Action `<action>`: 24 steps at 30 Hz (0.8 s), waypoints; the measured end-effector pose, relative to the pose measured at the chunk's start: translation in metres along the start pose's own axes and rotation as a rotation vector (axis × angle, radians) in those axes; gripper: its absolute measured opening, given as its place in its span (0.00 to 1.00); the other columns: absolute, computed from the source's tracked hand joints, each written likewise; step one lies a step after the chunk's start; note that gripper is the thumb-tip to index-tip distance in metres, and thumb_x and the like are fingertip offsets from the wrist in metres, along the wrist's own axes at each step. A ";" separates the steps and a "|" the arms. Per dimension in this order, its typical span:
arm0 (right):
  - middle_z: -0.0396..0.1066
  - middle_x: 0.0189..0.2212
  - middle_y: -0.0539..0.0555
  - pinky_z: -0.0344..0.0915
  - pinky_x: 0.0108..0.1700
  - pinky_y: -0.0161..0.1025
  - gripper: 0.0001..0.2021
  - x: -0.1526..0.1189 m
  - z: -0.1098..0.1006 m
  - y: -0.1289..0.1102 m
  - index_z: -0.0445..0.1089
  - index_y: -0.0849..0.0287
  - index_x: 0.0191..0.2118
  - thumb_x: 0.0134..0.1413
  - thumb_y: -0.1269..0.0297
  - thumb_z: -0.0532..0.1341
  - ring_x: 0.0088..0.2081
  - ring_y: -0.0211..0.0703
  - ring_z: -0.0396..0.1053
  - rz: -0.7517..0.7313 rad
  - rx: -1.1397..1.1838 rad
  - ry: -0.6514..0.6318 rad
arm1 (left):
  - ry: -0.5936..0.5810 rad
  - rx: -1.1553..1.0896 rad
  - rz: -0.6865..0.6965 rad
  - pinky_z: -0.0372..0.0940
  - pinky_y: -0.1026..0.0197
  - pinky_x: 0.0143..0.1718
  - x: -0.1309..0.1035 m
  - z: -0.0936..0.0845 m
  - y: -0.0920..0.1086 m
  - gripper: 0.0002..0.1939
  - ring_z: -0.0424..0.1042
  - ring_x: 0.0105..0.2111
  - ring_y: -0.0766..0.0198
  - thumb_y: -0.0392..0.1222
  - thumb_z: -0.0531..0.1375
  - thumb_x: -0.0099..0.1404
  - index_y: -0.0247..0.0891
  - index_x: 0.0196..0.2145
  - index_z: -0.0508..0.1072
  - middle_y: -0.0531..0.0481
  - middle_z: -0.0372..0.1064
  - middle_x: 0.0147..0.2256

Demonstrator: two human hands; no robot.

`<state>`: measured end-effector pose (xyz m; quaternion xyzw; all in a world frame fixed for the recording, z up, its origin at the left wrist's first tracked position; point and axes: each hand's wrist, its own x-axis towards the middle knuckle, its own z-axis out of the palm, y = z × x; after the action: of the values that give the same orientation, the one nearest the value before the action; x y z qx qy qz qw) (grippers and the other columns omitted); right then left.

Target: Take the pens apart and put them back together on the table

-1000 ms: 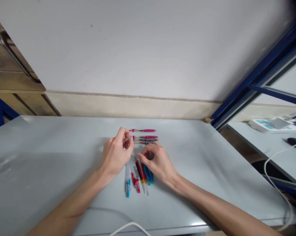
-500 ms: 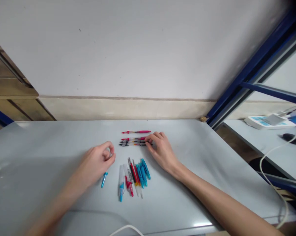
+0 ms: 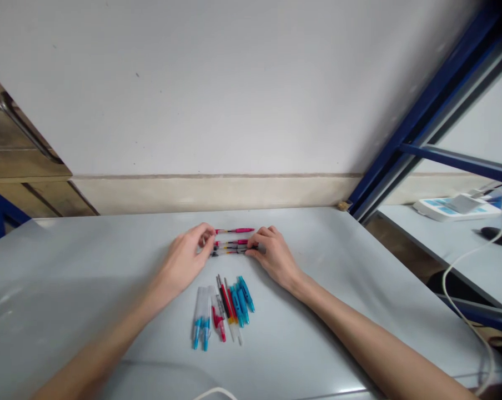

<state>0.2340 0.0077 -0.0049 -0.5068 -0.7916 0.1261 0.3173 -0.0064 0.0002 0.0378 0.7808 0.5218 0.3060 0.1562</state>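
At the near edge a white cable curls onto the grey tabletop. Just beyond it lies a loose cluster of pen parts: clear barrels with blue tips on the left, a pink piece, red and black refills in the middle, blue caps on the right.

Farther back, both hands meet at a short row of assembled pens lying crosswise. The left hand pinches the left ends of the row, its grip narrow on the nearer pens; the right hand does the same at the right ends, fingertips closed around them. A pink pen lies just behind, apart from the fingers. Exactly how many pens sit under the fingertips is hard to tell.

The step in hand looks like squaring up finished pens into a tidy row. The next move would seem to call for letting go cleanly without rolling the row, then reaching back to the near cluster for a barrel and refill.

Behind stand the white wall and, to the right, a blue frame.
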 end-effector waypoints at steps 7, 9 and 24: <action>0.70 0.34 0.54 0.60 0.44 0.43 0.06 -0.002 -0.002 -0.011 0.70 0.58 0.34 0.65 0.66 0.61 0.38 0.46 0.64 -0.031 0.232 0.035 | 0.005 0.424 0.534 0.62 0.49 0.53 0.005 0.034 -0.012 0.13 0.65 0.55 0.50 0.43 0.54 0.74 0.37 0.52 0.70 0.40 0.68 0.53; 0.68 0.29 0.50 0.59 0.38 0.39 0.09 -0.005 0.000 -0.016 0.67 0.57 0.35 0.69 0.62 0.57 0.32 0.42 0.63 0.030 0.381 0.000 | 0.053 0.511 0.608 0.62 0.48 0.52 0.000 0.033 -0.015 0.10 0.67 0.53 0.50 0.38 0.54 0.73 0.36 0.48 0.72 0.40 0.71 0.49; 0.63 0.26 0.48 0.56 0.32 0.35 0.11 -0.016 0.007 -0.032 0.67 0.58 0.33 0.68 0.61 0.56 0.29 0.39 0.59 0.044 0.617 0.120 | 0.254 0.343 0.613 0.61 0.60 0.29 -0.009 0.038 -0.016 0.10 0.74 0.28 0.62 0.35 0.53 0.74 0.36 0.40 0.74 0.51 0.73 0.28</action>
<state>0.2117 -0.0203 0.0004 -0.4100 -0.6847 0.3369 0.4997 0.0040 0.0011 -0.0033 0.8715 0.3225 0.3411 -0.1419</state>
